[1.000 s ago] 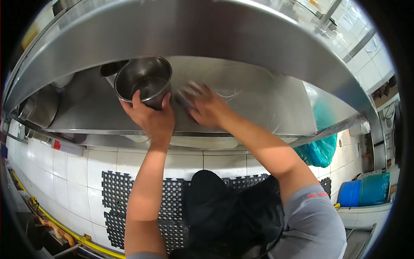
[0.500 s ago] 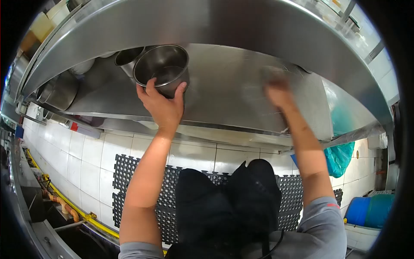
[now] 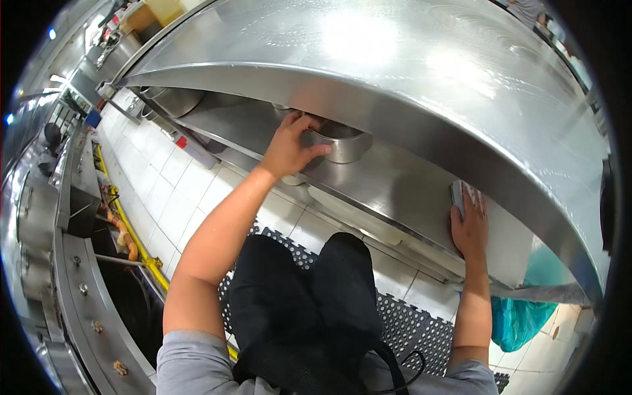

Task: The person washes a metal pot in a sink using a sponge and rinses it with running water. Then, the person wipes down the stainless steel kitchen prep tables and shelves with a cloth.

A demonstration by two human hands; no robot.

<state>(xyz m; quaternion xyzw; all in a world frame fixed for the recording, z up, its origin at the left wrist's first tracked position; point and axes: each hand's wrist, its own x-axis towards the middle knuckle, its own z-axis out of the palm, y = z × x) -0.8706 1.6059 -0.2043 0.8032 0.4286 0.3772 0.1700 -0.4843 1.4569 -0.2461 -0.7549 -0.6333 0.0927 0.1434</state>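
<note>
My left hand (image 3: 289,146) is closed about the near left side of a round steel pot (image 3: 343,150), thumb against its wall and fingers at its rim. The pot stands on a steel shelf (image 3: 408,178), partly hidden by the worktop edge above. Farther right on this shelf, my right hand (image 3: 469,227) presses down on a grey-white sponge (image 3: 457,199), with suds on its fingers. Part of another vessel shows behind the left hand, mostly hidden.
A wet, streaked steel worktop (image 3: 395,59) overhangs the shelf. A large metal pan (image 3: 176,102) sits at the shelf's left end. A green plastic bag (image 3: 523,322) hangs at lower right. Black perforated matting (image 3: 421,329) covers the tiles. Behind me runs a yellow pipe (image 3: 122,217) beside steel equipment.
My view has swung, showing more of the worktop's upper side. The right hand, blurred in its motion before, now shows sharply nearer the shelf's front edge. My left hand stays at the pot.
</note>
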